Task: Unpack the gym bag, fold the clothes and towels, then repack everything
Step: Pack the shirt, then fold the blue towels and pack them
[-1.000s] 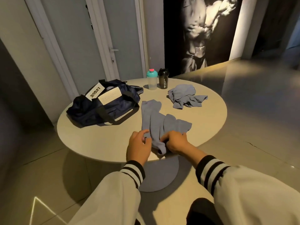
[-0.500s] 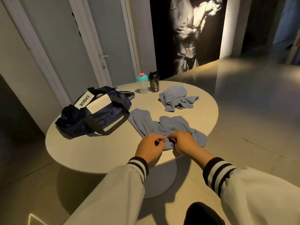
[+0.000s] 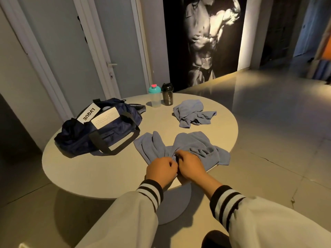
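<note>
Left hand [image 3: 162,170], right hand [image 3: 190,166], each grip pinching the blue towel [image 3: 197,145], gym bag [image 3: 100,129] contents hidden

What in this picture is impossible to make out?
Head view only:
1. Inside of the gym bag: its own fabric covers it.
2. Print on the bag's pale label: too small.
3. Fingertips of the left hand and right hand: their backs hide the grip on the blue cloth.
4. The black bottle's contents: opaque wall.
</note>
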Demonstrator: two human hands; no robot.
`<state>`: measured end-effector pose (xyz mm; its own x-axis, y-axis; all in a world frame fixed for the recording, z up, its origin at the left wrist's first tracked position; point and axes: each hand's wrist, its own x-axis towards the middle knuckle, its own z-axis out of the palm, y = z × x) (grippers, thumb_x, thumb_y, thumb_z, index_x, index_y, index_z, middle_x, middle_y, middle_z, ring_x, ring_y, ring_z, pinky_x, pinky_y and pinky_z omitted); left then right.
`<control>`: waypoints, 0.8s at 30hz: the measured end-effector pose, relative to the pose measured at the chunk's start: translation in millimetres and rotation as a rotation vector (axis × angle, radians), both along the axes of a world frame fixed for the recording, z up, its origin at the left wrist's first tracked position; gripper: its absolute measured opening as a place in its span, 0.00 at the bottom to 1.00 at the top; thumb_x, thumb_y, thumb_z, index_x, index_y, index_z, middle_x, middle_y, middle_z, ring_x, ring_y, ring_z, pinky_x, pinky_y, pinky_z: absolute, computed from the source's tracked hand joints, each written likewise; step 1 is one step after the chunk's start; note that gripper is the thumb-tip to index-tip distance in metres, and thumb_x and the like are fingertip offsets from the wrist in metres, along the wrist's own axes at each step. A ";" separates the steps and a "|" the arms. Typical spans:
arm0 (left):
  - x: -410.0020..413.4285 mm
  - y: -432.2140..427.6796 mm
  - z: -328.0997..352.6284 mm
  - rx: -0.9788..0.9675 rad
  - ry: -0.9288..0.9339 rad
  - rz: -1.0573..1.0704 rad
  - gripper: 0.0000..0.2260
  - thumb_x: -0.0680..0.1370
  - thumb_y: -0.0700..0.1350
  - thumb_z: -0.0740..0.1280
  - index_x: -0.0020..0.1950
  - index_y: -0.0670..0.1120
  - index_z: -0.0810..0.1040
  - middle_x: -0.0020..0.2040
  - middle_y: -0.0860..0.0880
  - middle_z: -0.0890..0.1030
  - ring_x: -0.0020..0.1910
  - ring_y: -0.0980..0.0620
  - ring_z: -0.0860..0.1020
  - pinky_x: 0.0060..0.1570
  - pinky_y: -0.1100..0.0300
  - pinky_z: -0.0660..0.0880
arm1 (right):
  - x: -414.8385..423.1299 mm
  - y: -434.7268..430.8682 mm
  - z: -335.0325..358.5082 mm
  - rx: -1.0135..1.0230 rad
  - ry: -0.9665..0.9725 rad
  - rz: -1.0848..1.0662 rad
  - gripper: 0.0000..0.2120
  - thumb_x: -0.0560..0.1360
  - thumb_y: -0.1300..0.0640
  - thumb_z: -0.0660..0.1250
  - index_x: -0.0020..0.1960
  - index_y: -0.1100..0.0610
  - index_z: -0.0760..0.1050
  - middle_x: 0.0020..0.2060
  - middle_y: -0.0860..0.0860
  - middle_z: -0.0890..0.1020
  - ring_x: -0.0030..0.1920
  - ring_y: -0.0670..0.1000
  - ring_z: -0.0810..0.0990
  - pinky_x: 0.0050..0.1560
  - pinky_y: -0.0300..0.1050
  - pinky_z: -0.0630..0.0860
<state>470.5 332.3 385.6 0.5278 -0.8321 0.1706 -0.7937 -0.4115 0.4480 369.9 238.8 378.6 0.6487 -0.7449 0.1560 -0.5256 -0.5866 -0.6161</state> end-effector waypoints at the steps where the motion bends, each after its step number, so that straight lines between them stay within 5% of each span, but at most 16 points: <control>1: 5.2 1.8 1.5 -0.040 0.003 0.000 0.15 0.82 0.51 0.60 0.37 0.50 0.76 0.35 0.50 0.78 0.37 0.48 0.77 0.43 0.50 0.79 | -1.9 -4.3 -1.5 -0.011 0.020 0.021 0.19 0.80 0.63 0.60 0.68 0.51 0.75 0.62 0.54 0.81 0.60 0.57 0.78 0.62 0.52 0.75; 4: 28.3 4.4 3.1 -0.079 -0.023 0.007 0.09 0.81 0.51 0.63 0.56 0.53 0.81 0.54 0.51 0.80 0.53 0.49 0.77 0.54 0.50 0.77 | -1.6 -9.5 -2.7 -0.110 0.149 0.068 0.24 0.77 0.65 0.62 0.71 0.47 0.74 0.67 0.52 0.78 0.67 0.58 0.74 0.73 0.58 0.64; 7: 38.6 4.9 -5.7 0.077 -0.099 -0.051 0.16 0.82 0.54 0.60 0.67 0.52 0.76 0.65 0.51 0.77 0.64 0.48 0.72 0.65 0.50 0.69 | 6.3 3.1 3.7 -0.219 0.222 0.049 0.20 0.80 0.59 0.62 0.70 0.47 0.72 0.65 0.51 0.78 0.71 0.56 0.69 0.76 0.62 0.49; 11: 31.6 5.0 -15.8 0.183 -0.161 0.025 0.20 0.84 0.55 0.53 0.75 0.54 0.67 0.74 0.50 0.69 0.71 0.46 0.65 0.70 0.50 0.63 | 24.9 29.2 -0.3 -0.234 0.081 0.035 0.12 0.81 0.54 0.60 0.63 0.48 0.76 0.59 0.50 0.82 0.65 0.54 0.74 0.74 0.59 0.52; 16: 39.1 20.2 -12.2 0.236 -0.214 0.213 0.24 0.84 0.61 0.47 0.69 0.53 0.74 0.64 0.46 0.75 0.62 0.45 0.72 0.66 0.48 0.66 | 15.1 20.9 -12.2 -0.160 0.121 0.111 0.21 0.82 0.56 0.59 0.74 0.49 0.67 0.73 0.50 0.71 0.76 0.53 0.64 0.77 0.62 0.47; 20: 53.1 48.0 -20.2 0.095 -0.234 0.295 0.21 0.84 0.58 0.50 0.53 0.53 0.81 0.46 0.50 0.80 0.45 0.49 0.76 0.62 0.50 0.66 | 6.5 2.2 -7.6 -0.223 0.188 0.021 0.23 0.81 0.62 0.57 0.75 0.49 0.67 0.73 0.49 0.71 0.76 0.55 0.63 0.78 0.61 0.44; 24: 51.1 51.7 -21.2 0.055 -0.311 0.170 0.15 0.83 0.53 0.56 0.51 0.53 0.81 0.44 0.51 0.81 0.45 0.49 0.76 0.62 0.50 0.66 | 25.2 17.6 -11.0 -0.322 0.127 0.031 0.17 0.79 0.60 0.64 0.67 0.55 0.76 0.59 0.56 0.78 0.62 0.61 0.73 0.66 0.57 0.67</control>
<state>521.7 384.0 364.4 0.5893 -0.7492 0.3023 -0.8067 -0.5661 0.1696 395.1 256.5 367.6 0.6996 -0.6501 0.2966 -0.5651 -0.7574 -0.3273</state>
